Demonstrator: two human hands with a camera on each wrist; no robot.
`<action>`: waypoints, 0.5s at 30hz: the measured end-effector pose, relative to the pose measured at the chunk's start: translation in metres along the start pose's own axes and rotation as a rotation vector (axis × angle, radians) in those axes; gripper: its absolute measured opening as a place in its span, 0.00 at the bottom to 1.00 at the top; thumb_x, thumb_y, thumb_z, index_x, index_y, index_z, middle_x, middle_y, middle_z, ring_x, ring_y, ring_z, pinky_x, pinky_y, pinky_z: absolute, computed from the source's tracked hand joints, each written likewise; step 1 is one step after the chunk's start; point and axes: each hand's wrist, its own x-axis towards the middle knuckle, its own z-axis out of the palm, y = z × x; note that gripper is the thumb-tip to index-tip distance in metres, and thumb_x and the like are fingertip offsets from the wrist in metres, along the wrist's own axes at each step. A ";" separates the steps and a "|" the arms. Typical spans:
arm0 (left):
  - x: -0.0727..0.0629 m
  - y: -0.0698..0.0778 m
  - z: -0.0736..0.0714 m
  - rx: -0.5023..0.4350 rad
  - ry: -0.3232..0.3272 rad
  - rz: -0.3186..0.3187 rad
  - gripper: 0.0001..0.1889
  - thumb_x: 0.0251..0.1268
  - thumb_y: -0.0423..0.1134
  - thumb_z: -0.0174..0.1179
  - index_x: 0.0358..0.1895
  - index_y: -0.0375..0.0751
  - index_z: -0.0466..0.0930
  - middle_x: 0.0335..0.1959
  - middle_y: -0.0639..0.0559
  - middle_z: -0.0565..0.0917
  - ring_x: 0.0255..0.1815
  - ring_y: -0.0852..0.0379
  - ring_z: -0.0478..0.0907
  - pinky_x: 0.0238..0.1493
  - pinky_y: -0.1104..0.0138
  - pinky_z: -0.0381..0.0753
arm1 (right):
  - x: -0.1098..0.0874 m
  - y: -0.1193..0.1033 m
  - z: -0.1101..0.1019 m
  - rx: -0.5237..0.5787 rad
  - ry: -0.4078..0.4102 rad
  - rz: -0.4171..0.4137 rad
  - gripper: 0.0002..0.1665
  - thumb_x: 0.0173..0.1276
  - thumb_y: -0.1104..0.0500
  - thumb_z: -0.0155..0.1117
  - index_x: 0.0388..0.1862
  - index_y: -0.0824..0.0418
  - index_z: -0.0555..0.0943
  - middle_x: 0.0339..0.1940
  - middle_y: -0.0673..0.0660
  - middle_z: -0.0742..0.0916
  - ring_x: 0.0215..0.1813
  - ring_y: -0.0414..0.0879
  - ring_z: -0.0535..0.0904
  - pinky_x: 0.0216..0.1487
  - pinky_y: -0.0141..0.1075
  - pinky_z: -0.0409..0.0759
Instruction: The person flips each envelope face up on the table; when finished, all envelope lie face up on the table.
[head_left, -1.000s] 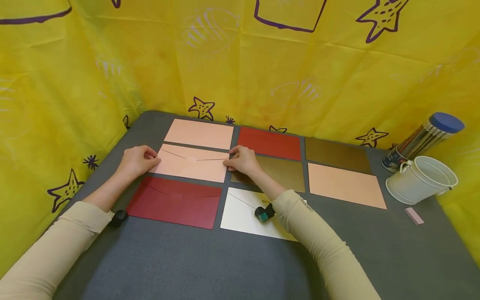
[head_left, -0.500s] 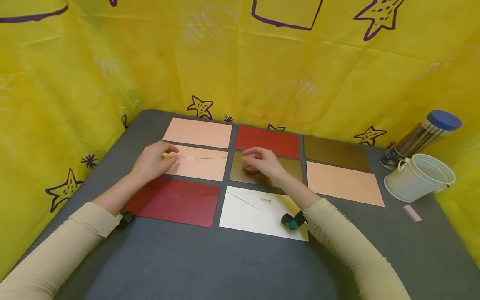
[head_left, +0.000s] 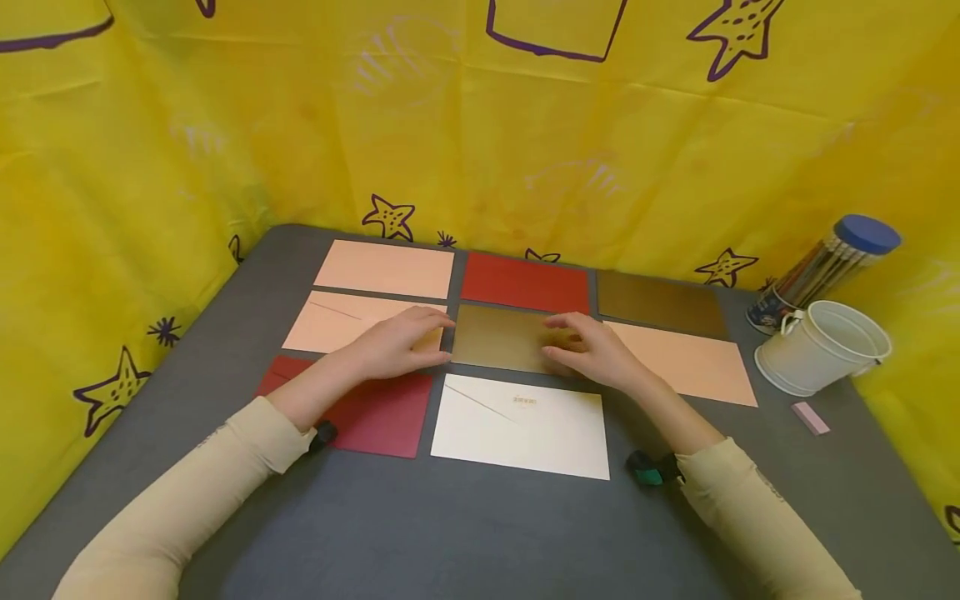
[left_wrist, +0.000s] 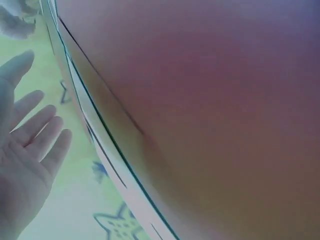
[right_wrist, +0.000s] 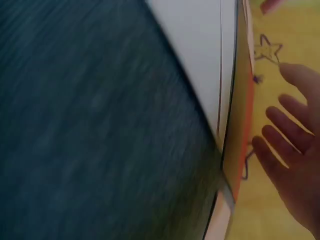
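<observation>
Now done gripping the peach envelope (head_left: 333,320) left-rear of the white envelope (head_left: 521,433), the left hand (head_left: 401,343) and right hand (head_left: 592,350) flank the gold envelope (head_left: 498,337) directly behind the white one, each grip wide, holding nothing; attention apparently shifts to the gold.

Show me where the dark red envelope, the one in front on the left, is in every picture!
Head: the burgundy envelope is left of the middle, partly hidden by the left hand and forearm.
Left wrist: the burgundy envelope fills most of the right side, very close up.
Right wrist: I can't see it there.
Shared landmark: the yellow cloth with starfish drawings shows in all three.
</observation>
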 end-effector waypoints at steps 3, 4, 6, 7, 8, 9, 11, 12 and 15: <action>0.009 0.006 0.005 0.048 -0.054 0.041 0.31 0.65 0.52 0.63 0.65 0.36 0.73 0.67 0.41 0.71 0.70 0.45 0.64 0.67 0.51 0.66 | -0.007 0.009 -0.006 -0.110 -0.041 -0.069 0.30 0.66 0.54 0.69 0.63 0.66 0.75 0.61 0.60 0.79 0.65 0.56 0.71 0.65 0.53 0.68; 0.012 0.008 0.006 0.062 -0.071 0.047 0.32 0.65 0.53 0.63 0.66 0.36 0.72 0.68 0.40 0.70 0.70 0.44 0.63 0.68 0.52 0.65 | -0.009 0.011 -0.008 -0.139 -0.058 -0.082 0.31 0.65 0.54 0.70 0.63 0.66 0.74 0.62 0.60 0.79 0.66 0.57 0.70 0.66 0.54 0.66; 0.018 0.010 0.008 0.086 -0.112 0.047 0.34 0.66 0.55 0.62 0.68 0.36 0.70 0.70 0.40 0.68 0.72 0.45 0.61 0.69 0.53 0.63 | -0.012 0.015 -0.010 -0.182 -0.096 -0.098 0.34 0.64 0.53 0.71 0.65 0.67 0.73 0.64 0.62 0.77 0.68 0.58 0.67 0.69 0.54 0.63; 0.020 0.010 0.009 0.098 -0.132 0.044 0.35 0.66 0.55 0.61 0.69 0.36 0.68 0.71 0.39 0.66 0.72 0.44 0.60 0.70 0.53 0.62 | -0.013 0.016 -0.011 -0.197 -0.114 -0.097 0.35 0.64 0.52 0.71 0.65 0.67 0.73 0.65 0.62 0.76 0.69 0.58 0.66 0.69 0.54 0.61; 0.022 0.011 0.010 0.107 -0.151 0.040 0.36 0.66 0.56 0.61 0.70 0.36 0.67 0.72 0.39 0.65 0.73 0.43 0.59 0.70 0.52 0.61 | -0.014 0.018 -0.012 -0.210 -0.133 -0.091 0.37 0.63 0.51 0.71 0.66 0.67 0.72 0.67 0.63 0.75 0.71 0.58 0.64 0.70 0.53 0.60; 0.024 0.010 0.011 0.117 -0.170 0.034 0.37 0.67 0.56 0.60 0.71 0.36 0.65 0.73 0.39 0.63 0.74 0.43 0.58 0.71 0.52 0.60 | -0.015 0.019 -0.014 -0.223 -0.152 -0.082 0.39 0.63 0.50 0.71 0.67 0.67 0.71 0.68 0.63 0.73 0.72 0.58 0.62 0.71 0.54 0.59; 0.028 0.010 0.012 0.134 -0.205 0.021 0.38 0.67 0.57 0.59 0.72 0.36 0.62 0.74 0.39 0.60 0.75 0.43 0.55 0.71 0.52 0.58 | -0.017 0.019 -0.016 -0.241 -0.188 -0.045 0.42 0.64 0.48 0.70 0.70 0.67 0.67 0.71 0.64 0.69 0.74 0.58 0.60 0.72 0.53 0.57; 0.029 0.010 0.012 0.139 -0.221 0.015 0.39 0.67 0.57 0.59 0.73 0.36 0.61 0.75 0.38 0.59 0.75 0.42 0.54 0.72 0.51 0.57 | -0.018 0.020 -0.017 -0.252 -0.205 -0.023 0.44 0.64 0.46 0.69 0.72 0.67 0.66 0.73 0.64 0.68 0.74 0.58 0.59 0.72 0.53 0.57; 0.033 0.010 0.013 0.155 -0.273 -0.003 0.40 0.68 0.58 0.57 0.74 0.35 0.58 0.76 0.39 0.56 0.76 0.43 0.52 0.73 0.52 0.55 | -0.021 0.020 -0.021 -0.271 -0.254 0.039 0.49 0.65 0.44 0.68 0.75 0.67 0.60 0.76 0.65 0.63 0.75 0.59 0.57 0.72 0.53 0.58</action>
